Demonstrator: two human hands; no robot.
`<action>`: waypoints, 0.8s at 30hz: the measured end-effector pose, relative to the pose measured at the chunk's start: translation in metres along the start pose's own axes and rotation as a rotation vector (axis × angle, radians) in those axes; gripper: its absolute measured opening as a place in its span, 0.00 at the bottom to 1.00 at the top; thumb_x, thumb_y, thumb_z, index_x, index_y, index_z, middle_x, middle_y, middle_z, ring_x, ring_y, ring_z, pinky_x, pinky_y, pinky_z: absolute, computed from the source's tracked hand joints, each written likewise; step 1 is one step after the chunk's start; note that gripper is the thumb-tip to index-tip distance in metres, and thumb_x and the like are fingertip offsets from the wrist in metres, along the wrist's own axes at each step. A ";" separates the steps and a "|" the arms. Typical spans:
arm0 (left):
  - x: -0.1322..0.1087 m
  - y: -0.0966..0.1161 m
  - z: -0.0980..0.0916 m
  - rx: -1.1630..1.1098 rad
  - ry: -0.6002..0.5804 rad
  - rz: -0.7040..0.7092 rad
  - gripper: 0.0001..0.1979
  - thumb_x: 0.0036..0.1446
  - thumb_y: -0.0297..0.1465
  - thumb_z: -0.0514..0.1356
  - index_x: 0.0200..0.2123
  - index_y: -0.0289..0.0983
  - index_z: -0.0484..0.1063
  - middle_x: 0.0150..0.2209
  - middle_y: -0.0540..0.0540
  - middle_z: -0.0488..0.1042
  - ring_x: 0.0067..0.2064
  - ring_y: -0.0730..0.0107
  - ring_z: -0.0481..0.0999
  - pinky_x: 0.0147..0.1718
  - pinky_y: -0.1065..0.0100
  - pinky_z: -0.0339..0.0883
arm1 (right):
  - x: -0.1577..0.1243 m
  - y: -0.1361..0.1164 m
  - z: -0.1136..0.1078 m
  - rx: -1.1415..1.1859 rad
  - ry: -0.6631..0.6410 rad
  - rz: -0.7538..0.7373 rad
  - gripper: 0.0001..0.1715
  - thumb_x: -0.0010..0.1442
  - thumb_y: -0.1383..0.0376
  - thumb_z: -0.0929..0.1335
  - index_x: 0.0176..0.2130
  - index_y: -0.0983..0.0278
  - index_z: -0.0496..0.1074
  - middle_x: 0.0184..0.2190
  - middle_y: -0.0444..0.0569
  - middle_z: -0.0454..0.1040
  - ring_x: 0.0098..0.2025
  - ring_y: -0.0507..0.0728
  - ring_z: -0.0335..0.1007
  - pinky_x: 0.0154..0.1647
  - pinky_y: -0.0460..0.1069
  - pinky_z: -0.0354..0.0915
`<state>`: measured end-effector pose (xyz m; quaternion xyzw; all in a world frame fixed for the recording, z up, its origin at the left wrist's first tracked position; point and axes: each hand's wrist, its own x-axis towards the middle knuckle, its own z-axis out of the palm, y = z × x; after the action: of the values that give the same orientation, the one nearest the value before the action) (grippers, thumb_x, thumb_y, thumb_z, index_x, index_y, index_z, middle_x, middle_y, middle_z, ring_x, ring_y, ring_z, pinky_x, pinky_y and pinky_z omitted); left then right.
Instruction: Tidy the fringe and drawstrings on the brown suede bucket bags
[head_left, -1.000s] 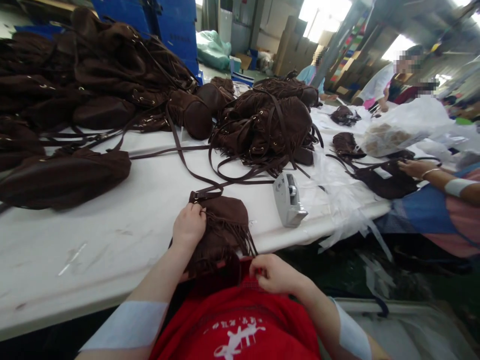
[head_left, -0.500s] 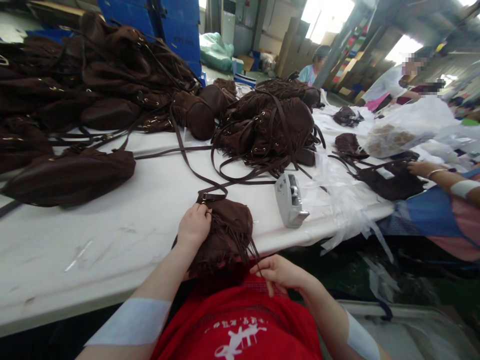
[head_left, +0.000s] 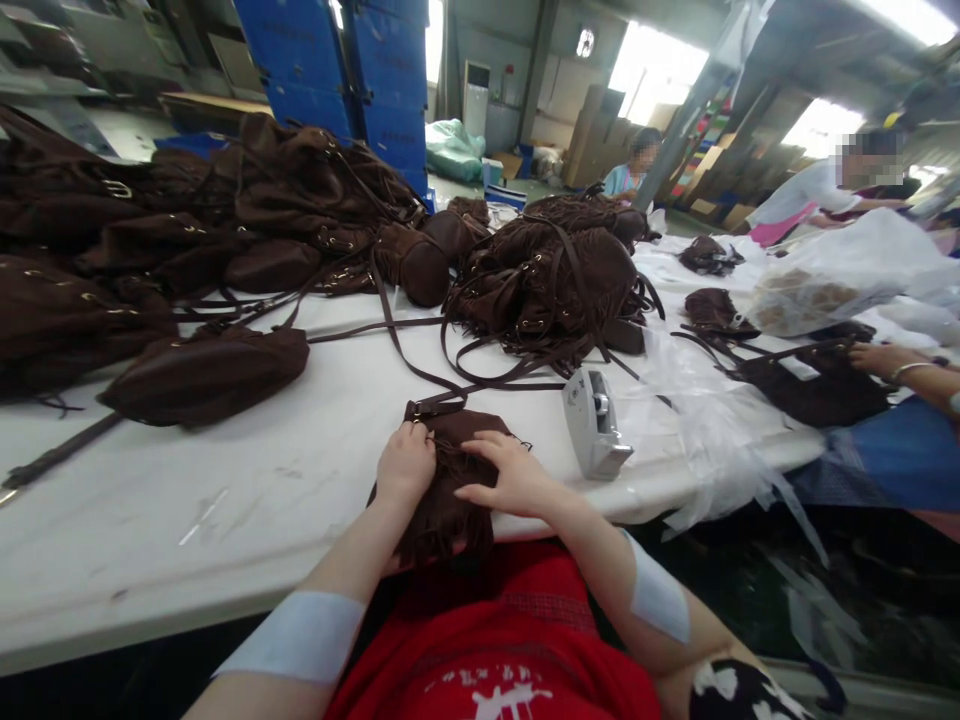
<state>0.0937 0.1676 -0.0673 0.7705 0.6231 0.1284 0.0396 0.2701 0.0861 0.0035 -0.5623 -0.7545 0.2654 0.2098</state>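
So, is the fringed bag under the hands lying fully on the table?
No: the fringed bag hangs partly over the table edge, with left hand gripping it and right hand flat on top.

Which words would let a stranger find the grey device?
On the long white table, near its front edge, a small grey plastic device stands right of the right hand. Unlike the dark brown suede bags around, it is pale and boxy.

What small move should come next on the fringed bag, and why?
Probably stroke the right hand down the fringe: its open palm lies flat on the brown fringed bag, the left hand grips the top, and the strands hang past the table edge.
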 end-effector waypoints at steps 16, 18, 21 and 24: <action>0.000 -0.004 0.003 -0.032 0.009 -0.048 0.13 0.63 0.31 0.47 0.38 0.36 0.71 0.39 0.40 0.73 0.42 0.58 0.73 0.43 0.61 0.65 | -0.095 0.038 -0.029 0.882 -0.734 0.248 0.24 0.55 0.53 0.71 0.44 0.69 0.71 0.26 0.44 0.71 0.21 0.46 0.63 0.22 0.41 0.59; 0.001 -0.004 0.004 -0.030 0.030 -0.054 0.13 0.63 0.31 0.47 0.38 0.36 0.71 0.39 0.40 0.73 0.42 0.58 0.73 0.42 0.61 0.65 | -0.122 0.053 -0.034 0.931 -0.819 0.375 0.28 0.53 0.53 0.73 0.46 0.69 0.70 0.26 0.44 0.72 0.17 0.44 0.58 0.17 0.40 0.56; 0.001 -0.003 0.005 -0.019 0.045 -0.046 0.13 0.63 0.31 0.47 0.38 0.35 0.72 0.38 0.40 0.73 0.41 0.58 0.73 0.42 0.61 0.65 | -0.138 0.064 -0.033 0.866 -0.585 0.421 0.24 0.55 0.54 0.72 0.45 0.68 0.70 0.30 0.47 0.74 0.20 0.46 0.64 0.19 0.41 0.60; 0.001 -0.003 0.005 -0.001 0.044 -0.041 0.14 0.63 0.31 0.47 0.38 0.35 0.72 0.38 0.40 0.73 0.40 0.58 0.73 0.42 0.61 0.66 | -0.114 0.056 -0.024 0.649 -0.196 0.269 0.18 0.59 0.59 0.69 0.46 0.66 0.71 0.39 0.51 0.75 0.36 0.52 0.71 0.35 0.46 0.68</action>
<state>0.0927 0.1700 -0.0721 0.7546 0.6394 0.1448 0.0291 0.3581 -0.0069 -0.0163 -0.5327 -0.5669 0.5687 0.2674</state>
